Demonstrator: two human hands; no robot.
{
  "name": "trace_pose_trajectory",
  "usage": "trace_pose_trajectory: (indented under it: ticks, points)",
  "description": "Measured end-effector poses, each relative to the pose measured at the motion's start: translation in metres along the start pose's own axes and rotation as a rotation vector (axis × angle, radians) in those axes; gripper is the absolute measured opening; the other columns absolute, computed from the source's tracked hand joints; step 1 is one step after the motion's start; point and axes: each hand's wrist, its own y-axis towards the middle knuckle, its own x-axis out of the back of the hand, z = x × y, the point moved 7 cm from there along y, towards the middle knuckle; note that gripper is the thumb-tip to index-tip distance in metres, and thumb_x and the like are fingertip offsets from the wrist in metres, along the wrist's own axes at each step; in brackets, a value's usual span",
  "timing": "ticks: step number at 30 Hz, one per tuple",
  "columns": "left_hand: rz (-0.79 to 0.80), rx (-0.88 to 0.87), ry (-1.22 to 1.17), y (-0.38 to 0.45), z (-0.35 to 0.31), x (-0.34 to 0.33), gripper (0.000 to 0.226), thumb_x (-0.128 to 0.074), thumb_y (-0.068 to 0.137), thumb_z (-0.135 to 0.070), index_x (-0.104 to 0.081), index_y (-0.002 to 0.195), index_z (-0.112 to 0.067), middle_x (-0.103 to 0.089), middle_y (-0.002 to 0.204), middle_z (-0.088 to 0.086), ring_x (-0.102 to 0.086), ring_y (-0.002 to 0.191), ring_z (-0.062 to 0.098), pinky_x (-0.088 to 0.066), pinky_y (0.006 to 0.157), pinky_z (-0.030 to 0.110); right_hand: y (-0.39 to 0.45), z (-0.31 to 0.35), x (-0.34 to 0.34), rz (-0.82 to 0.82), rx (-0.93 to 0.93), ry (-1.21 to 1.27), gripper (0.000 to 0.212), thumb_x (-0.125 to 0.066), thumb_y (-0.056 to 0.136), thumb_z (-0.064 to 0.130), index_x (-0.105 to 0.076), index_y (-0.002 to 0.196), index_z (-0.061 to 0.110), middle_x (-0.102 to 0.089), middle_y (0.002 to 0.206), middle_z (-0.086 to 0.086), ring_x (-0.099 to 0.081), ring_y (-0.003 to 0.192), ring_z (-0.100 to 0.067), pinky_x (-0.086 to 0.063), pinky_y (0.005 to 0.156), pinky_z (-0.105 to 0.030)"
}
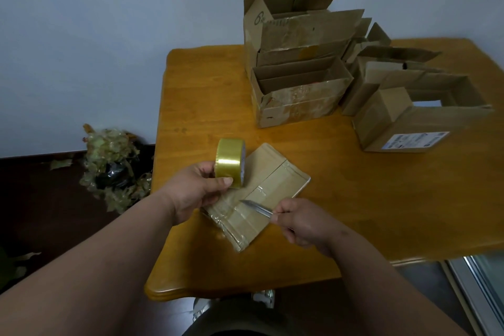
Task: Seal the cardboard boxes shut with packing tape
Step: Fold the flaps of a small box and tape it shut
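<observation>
A flat, closed cardboard box [275, 180] with clear tape over its seam lies on the wooden table [341, 199] near the front edge. My left hand [191, 191] grips a roll of yellowish packing tape [230, 162], held upright above the box's left end. My right hand [302, 222] grips a knife [256, 208] whose blade points left across the box's taped top, close to the roll. A stretch of tape wraps the box's near end.
Several open cardboard boxes [300, 93] stand at the back of the table, with more on the right [403, 120]. A heap of crumpled used tape [114, 169] lies on the dark floor left of the table. A wall stands behind.
</observation>
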Motion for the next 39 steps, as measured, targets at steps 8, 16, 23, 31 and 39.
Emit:
trace_pose_trajectory:
  ticks: [8,16,23,31,39]
  points:
    - [0.027,0.018,0.081,0.004,-0.004,-0.004,0.025,-0.069,0.086,-0.007,-0.070,0.110,-0.010,-0.073,0.092,0.001,-0.066,0.082,0.011,-0.051,0.070,0.023,-0.014,0.030,0.014,-0.143,0.229,-0.188,0.022,-0.056,0.096,0.019,-0.069,0.079,0.015,-0.049,0.053,0.014,-0.042,0.050,0.003,-0.032,0.050,-0.017]
    - [0.046,0.039,0.095,0.004,-0.005,-0.005,0.034,-0.069,0.086,-0.008,-0.065,0.118,0.001,-0.070,0.112,0.021,-0.065,0.098,0.023,-0.045,0.073,0.028,-0.021,0.055,-0.020,-0.337,0.397,-0.748,0.024,-0.044,0.097,0.031,-0.058,0.082,0.017,-0.057,0.072,0.004,-0.049,0.063,-0.013,-0.031,0.054,-0.028]
    - [0.051,0.044,0.067,0.005,-0.003,-0.004,0.029,-0.070,0.084,-0.007,-0.068,0.113,-0.004,-0.074,0.098,0.011,-0.069,0.082,0.013,-0.045,0.076,0.028,-0.033,0.069,-0.040,-0.473,0.420,-0.923,0.017,-0.045,0.095,0.027,-0.058,0.087,0.019,-0.043,0.072,0.005,-0.034,0.055,-0.016,-0.012,0.046,-0.024]
    - [0.057,0.062,0.054,0.003,-0.002,-0.004,0.028,-0.072,0.082,-0.010,-0.069,0.109,-0.003,-0.073,0.096,0.010,-0.069,0.084,0.014,-0.045,0.080,0.029,-0.028,0.070,-0.043,-0.485,0.412,-0.937,0.019,-0.043,0.096,0.027,-0.059,0.093,0.018,-0.044,0.075,0.003,-0.039,0.060,-0.019,-0.026,0.056,-0.027]
    - [0.067,0.070,0.018,0.004,-0.003,-0.005,0.021,-0.073,0.078,-0.011,-0.072,0.099,-0.011,-0.075,0.087,0.004,-0.071,0.076,0.011,-0.045,0.076,0.028,-0.024,0.075,-0.044,-0.476,0.424,-0.940,0.014,-0.048,0.090,0.024,-0.060,0.084,0.018,-0.041,0.069,0.004,-0.034,0.053,-0.017,-0.018,0.048,-0.026]
